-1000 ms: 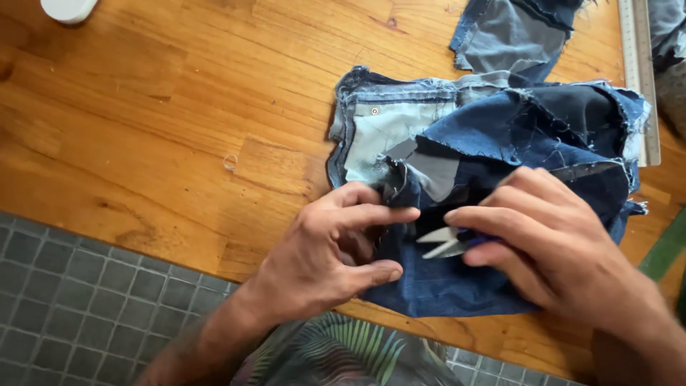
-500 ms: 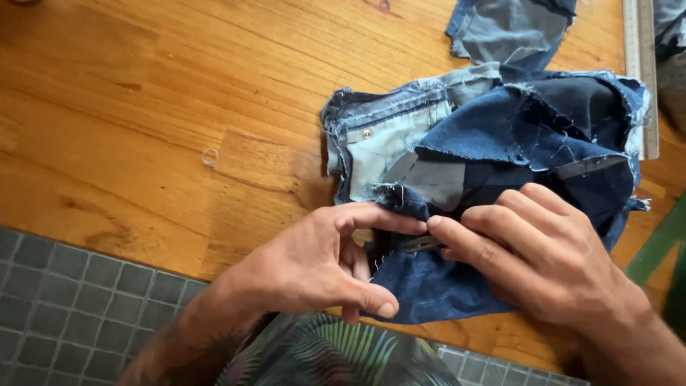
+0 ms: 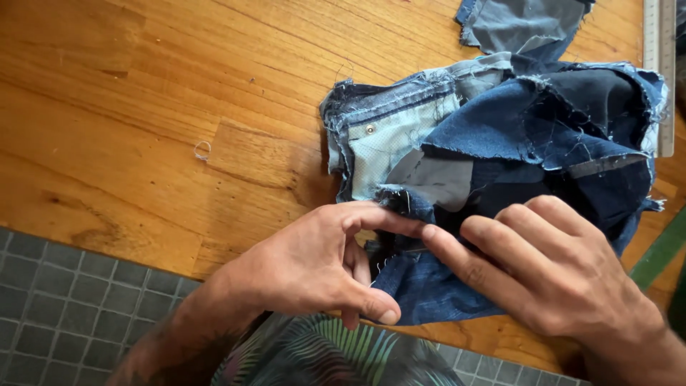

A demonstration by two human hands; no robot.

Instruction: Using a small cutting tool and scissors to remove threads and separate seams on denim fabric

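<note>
Closer-drawn hands (atop denim)

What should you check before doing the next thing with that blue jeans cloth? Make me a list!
1. Both hands on the cloth: ok. The left hand and right hand press the denim patchwork where their fingertips meet.
2. Cloth fully on the wooden table: ok, though its lower edge lies close to the table's near edge.
3. Cloth flat: not ok. It is bunched and folded, with frayed edges.
4. Sharp tool out of the way: cannot tell. None shows, but the hands cover part of the cloth.
5. Ruler clear of the hands: ok, it lies at the far right edge.
6. Spare denim piece apart from the work: ok, it lies farther up the table.
</note>
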